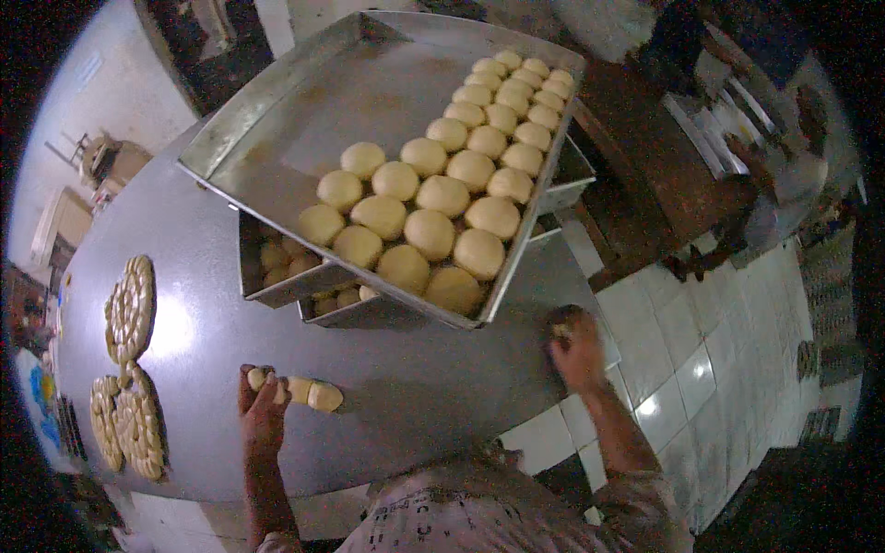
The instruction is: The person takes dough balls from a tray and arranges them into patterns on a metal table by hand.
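My left hand [264,408] grips a small lump of pale dough [258,379] at the lower left of the steel table. Two short dough pieces [324,396] lie just right of it. My right hand [576,352] is closed near the table's right edge, blurred, around something small that I cannot make out. Above both hands, a large metal tray [286,111] holds rows of round dough balls [429,230], resting on more trays [272,293] of dough balls.
Coiled dough [131,304] lies in piles along the table's [203,442] left side. At the upper right another person's hand [739,152] is near a metal pan [701,138] on a wooden bench [645,203]. A tiled floor [701,387] shows right of my table.
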Demonstrator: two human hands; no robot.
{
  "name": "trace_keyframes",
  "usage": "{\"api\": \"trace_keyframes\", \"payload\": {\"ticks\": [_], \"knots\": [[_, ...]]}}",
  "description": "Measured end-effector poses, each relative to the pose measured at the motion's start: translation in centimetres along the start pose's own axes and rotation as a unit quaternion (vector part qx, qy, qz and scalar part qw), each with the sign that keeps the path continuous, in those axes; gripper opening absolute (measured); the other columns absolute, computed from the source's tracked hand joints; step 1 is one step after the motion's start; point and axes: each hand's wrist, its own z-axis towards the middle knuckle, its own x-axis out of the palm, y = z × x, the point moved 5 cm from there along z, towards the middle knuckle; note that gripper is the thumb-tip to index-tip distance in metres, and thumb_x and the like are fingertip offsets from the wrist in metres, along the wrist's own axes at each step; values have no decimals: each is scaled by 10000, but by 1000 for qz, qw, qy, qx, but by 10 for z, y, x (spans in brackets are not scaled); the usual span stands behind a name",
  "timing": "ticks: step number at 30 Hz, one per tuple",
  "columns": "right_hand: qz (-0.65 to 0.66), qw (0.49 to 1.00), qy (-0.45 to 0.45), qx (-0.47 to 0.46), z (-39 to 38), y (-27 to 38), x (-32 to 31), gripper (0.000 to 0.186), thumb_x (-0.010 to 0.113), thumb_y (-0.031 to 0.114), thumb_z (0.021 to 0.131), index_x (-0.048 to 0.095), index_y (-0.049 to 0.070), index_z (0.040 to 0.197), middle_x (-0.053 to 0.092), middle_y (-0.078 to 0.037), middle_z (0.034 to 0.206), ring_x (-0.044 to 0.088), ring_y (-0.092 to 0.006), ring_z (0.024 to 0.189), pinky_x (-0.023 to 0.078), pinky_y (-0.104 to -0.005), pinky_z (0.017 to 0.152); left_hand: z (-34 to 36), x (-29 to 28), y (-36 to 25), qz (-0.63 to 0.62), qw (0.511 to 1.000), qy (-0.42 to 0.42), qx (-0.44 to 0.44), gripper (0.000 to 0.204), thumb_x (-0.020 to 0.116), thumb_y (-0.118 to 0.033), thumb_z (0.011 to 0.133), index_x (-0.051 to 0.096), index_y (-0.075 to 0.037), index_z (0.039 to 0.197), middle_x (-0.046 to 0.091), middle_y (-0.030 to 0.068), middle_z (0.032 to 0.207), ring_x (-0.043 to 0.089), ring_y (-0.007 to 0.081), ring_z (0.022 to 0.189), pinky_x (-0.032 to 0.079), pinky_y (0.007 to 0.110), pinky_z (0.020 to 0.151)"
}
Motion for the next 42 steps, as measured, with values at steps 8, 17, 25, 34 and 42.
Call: {"api": "trace_keyframes", "payload": {"ticks": [8, 17, 25, 34, 42], "knots": [[-46, 895, -401, -191, 155, 123, -175, 314, 548, 191, 789, 538, 10, 1045, 549, -96, 1080, 511, -232, 1023, 418, -344, 884, -15, -12, 11, 149, 985, -80, 30, 227, 627, -72, 783, 423, -110, 692, 396, -53, 614, 367, 63, 537, 331, 194, 503], [317, 919, -109, -208, 200, 231, -151, 233, 508, 216, 841, 616, 36, 941, 628, -79, 897, 578, -188, 808, 456, -300, 761, -38, 30, -37, 488, 865, 74, 86, 274, 589, -137, 807, 482, -55, 1046, 550, 106, 989, 552, 260, 912, 443, 362, 768], [277, 895, 192, -293, -29, 251, 32, 413, 570, 229, 839, 474, 89, 1215, 502, -126, 1170, 481, -280, 1081, 401, -364, 903, -80, 51, -11, 125, 930, 314, -147, 279, 550, -114, 828, 512, -59, 1099, 558, 123, 1076, 554, 268, 941, 426, 355, 840], [-307, 935, -155, -86, -2, 78, 78, 443, 468, 277, 859, 443, 1, 1204, 493, -178, 1089, 450, -369, 997, 311, -450, 904, 36, -63, 34, 706, 604, 65, 364, 362, 483, -260, 870, 497, -67, 1175, 387, 161, 1293, 183, 380, 1271, 197, 472, 1029], [-64, 997, -34, -12, -29, 94, 73, 351, 625, 194, 747, 523, 2, 1023, 505, -188, 1087, 453, -386, 1011, 360, -453, 869, -11, -18, 35, 539, 750, 260, 281, 344, 634, -157, 754, 512, -40, 1053, 476, 158, 1181, 369, 367, 1148, 299, 470, 962]]}}
